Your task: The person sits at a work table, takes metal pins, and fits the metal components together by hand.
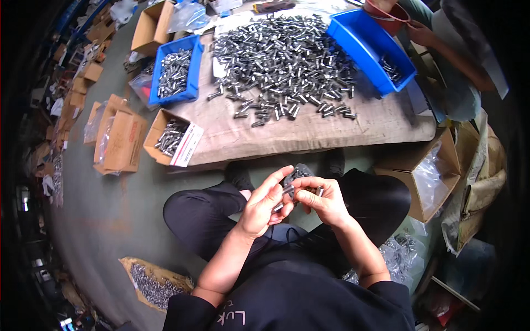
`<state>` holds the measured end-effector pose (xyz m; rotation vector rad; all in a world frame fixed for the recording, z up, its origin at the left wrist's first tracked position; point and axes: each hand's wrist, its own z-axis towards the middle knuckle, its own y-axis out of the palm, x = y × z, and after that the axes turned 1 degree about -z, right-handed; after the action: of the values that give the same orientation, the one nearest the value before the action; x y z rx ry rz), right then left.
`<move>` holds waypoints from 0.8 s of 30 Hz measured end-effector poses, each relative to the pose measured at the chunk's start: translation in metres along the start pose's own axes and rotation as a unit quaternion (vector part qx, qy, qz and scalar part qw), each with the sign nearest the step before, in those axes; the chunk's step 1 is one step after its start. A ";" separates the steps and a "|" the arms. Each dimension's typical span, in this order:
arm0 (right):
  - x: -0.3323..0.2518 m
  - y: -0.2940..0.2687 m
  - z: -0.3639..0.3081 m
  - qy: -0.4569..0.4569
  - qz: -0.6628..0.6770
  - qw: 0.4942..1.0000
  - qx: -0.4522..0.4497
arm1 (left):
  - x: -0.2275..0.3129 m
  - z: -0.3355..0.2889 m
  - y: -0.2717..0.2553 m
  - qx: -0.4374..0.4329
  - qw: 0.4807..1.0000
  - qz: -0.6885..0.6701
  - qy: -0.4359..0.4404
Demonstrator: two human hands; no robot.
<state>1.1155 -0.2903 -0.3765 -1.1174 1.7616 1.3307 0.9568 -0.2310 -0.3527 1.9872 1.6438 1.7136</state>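
Note:
My left hand [260, 208] and my right hand [327, 203] meet in front of my lap. Between the left thumb and fingers is a short metal bolt-like piece [287, 189]; another shiny end shows lower by those fingers. The right hand is closed, its thumb and forefinger pinched near the left fingertips, and a second metal bolt-like piece [319, 191] sticks out of its curled fingers. Whether the pieces touch each other is hidden. Beyond the hands, a large heap of similar metal pieces [281, 60] covers much of the low table [248, 138].
Blue bins stand at the table's left [195, 77] and right [361, 58], both holding metal pieces. A cardboard box [152, 144] of pieces sits at the near left corner. Another person's arm [458, 60] holds a red bowl [395, 22]. An open carton [419, 187] stands right.

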 end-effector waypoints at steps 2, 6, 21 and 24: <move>0.006 0.010 0.003 -0.004 -0.012 1.000 -0.003 | -0.003 -0.007 -0.006 -0.013 1.000 0.014 0.004; 0.015 0.021 0.000 -0.035 0.010 0.999 0.014 | -0.004 -0.018 -0.006 0.027 0.999 0.013 0.024; 0.030 0.037 -0.009 -0.075 0.057 0.993 0.069 | -0.018 -0.028 -0.014 0.157 0.956 0.124 0.215; 0.030 0.037 -0.009 -0.070 0.076 0.992 0.068 | -0.016 -0.029 -0.009 0.162 0.946 0.153 0.236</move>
<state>1.0692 -0.3013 -0.3853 -0.8096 1.8329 1.3212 0.9324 -0.2548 -0.3576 2.1917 1.9472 2.3143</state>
